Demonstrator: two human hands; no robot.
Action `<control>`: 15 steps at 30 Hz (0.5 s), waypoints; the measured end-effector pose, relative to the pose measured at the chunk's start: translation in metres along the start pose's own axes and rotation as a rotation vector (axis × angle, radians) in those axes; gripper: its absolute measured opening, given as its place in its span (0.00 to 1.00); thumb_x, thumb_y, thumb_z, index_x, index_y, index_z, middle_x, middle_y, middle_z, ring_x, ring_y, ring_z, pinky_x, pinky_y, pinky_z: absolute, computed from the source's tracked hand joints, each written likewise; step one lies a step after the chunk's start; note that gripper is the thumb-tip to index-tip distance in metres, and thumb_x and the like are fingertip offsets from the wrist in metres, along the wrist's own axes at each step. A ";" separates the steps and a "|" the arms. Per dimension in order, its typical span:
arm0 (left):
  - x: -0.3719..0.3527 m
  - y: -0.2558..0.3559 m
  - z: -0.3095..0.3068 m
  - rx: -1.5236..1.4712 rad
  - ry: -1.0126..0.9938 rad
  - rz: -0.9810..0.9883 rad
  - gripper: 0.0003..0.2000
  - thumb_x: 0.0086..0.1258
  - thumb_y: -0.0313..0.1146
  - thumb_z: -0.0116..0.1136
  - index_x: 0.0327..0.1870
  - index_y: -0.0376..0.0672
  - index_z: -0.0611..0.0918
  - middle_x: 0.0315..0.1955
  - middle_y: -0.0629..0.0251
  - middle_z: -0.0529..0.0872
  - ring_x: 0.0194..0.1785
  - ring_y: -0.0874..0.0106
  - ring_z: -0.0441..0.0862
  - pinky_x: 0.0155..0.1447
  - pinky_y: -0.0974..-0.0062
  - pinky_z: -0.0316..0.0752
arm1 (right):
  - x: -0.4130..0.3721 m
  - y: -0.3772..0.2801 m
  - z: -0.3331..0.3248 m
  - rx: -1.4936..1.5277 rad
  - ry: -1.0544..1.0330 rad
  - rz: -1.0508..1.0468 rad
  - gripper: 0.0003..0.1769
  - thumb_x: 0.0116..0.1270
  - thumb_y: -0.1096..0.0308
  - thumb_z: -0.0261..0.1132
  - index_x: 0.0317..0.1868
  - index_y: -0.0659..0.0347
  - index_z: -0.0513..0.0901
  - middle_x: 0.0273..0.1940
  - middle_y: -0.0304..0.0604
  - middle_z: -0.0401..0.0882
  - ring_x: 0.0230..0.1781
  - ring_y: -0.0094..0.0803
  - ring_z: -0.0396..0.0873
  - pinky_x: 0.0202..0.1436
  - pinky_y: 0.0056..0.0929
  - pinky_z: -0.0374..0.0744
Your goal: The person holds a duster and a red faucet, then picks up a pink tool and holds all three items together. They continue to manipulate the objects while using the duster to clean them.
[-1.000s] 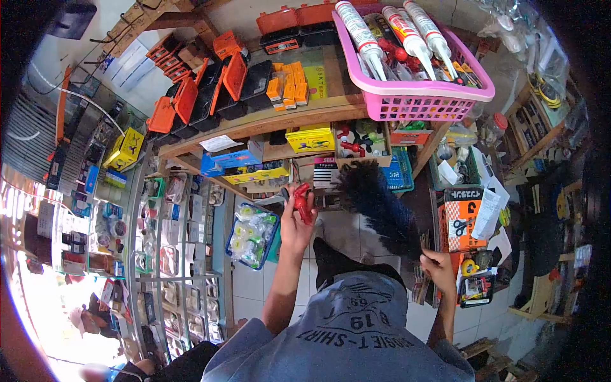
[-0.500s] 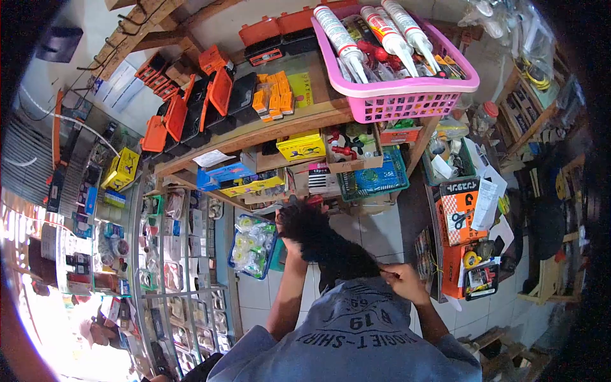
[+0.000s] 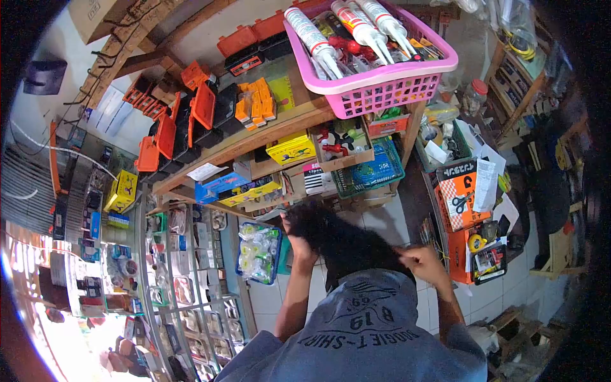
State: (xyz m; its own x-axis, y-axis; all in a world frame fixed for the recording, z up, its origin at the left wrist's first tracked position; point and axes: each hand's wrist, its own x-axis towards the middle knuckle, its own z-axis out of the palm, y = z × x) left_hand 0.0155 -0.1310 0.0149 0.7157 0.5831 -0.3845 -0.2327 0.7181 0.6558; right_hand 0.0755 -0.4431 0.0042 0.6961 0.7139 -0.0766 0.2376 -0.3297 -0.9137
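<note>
A dark, fuzzy thing (image 3: 350, 240) stretches from near the shelf down to the collar of the grey-blue shirt (image 3: 369, 325); what it is I cannot make out. My left hand (image 3: 300, 240) is up against its left side, thumb upward, with the fingers hidden behind it. At its lower right edge is my right hand (image 3: 423, 262), fingers curled and pinched together where the dark edge meets them. Left of my left hand is a blue-rimmed tray (image 3: 278, 254) of clear plastic packets.
Above, a wooden shelf (image 3: 254, 141) holds orange-lidded boxes and a pink basket (image 3: 382, 86) of white tubes. Glass shelving (image 3: 143, 267) stands left. On the right are an orange scissors box (image 3: 459, 197) and a tape measure (image 3: 477, 242). White floor tiles (image 3: 388, 219) show below.
The view has shifted, with the shelf and basket now farther left. My right hand has moved slightly right and up. The red item near my left fingers no longer shows.
</note>
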 end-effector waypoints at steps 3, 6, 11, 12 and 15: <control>-0.007 0.010 -0.009 0.123 -0.046 -0.118 0.37 0.71 0.69 0.32 0.66 0.47 0.72 0.50 0.65 0.83 0.47 0.65 0.80 0.48 0.63 0.75 | 0.003 0.007 -0.004 -0.017 0.067 0.017 0.13 0.64 0.69 0.67 0.49 0.60 0.84 0.29 0.53 0.81 0.25 0.33 0.79 0.30 0.33 0.74; -0.008 0.005 0.007 0.088 -0.026 -0.071 0.37 0.72 0.68 0.31 0.66 0.47 0.72 0.49 0.66 0.83 0.45 0.66 0.81 0.41 0.63 0.74 | 0.005 -0.010 -0.009 -0.046 -0.030 -0.104 0.13 0.64 0.69 0.67 0.49 0.59 0.85 0.27 0.53 0.80 0.24 0.35 0.80 0.30 0.34 0.74; -0.014 0.014 0.001 0.153 0.075 -0.033 0.35 0.75 0.65 0.29 0.69 0.46 0.69 0.64 0.63 0.75 0.65 0.64 0.72 0.68 0.64 0.66 | 0.017 -0.011 -0.011 0.007 -0.027 -0.146 0.13 0.65 0.70 0.66 0.50 0.59 0.85 0.33 0.54 0.83 0.31 0.42 0.83 0.37 0.34 0.78; -0.004 0.007 -0.008 0.106 0.004 0.151 0.36 0.74 0.66 0.28 0.69 0.45 0.69 0.63 0.63 0.76 0.62 0.64 0.75 0.63 0.65 0.71 | 0.018 -0.029 -0.019 -0.119 -0.172 -0.066 0.14 0.64 0.70 0.67 0.51 0.60 0.84 0.36 0.54 0.84 0.32 0.44 0.84 0.38 0.33 0.78; -0.002 0.012 -0.010 0.088 -0.034 0.167 0.37 0.74 0.66 0.28 0.70 0.46 0.68 0.61 0.65 0.77 0.61 0.65 0.75 0.63 0.65 0.70 | 0.020 -0.019 -0.009 0.029 0.007 -0.040 0.16 0.64 0.70 0.67 0.52 0.60 0.84 0.36 0.55 0.84 0.32 0.46 0.83 0.38 0.33 0.78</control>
State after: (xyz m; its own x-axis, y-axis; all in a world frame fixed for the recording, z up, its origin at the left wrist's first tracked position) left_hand 0.0046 -0.1196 0.0166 0.6938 0.6775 -0.2443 -0.2930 0.5754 0.7636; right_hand 0.0910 -0.4286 0.0241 0.6911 0.7218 -0.0376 0.2455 -0.2834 -0.9270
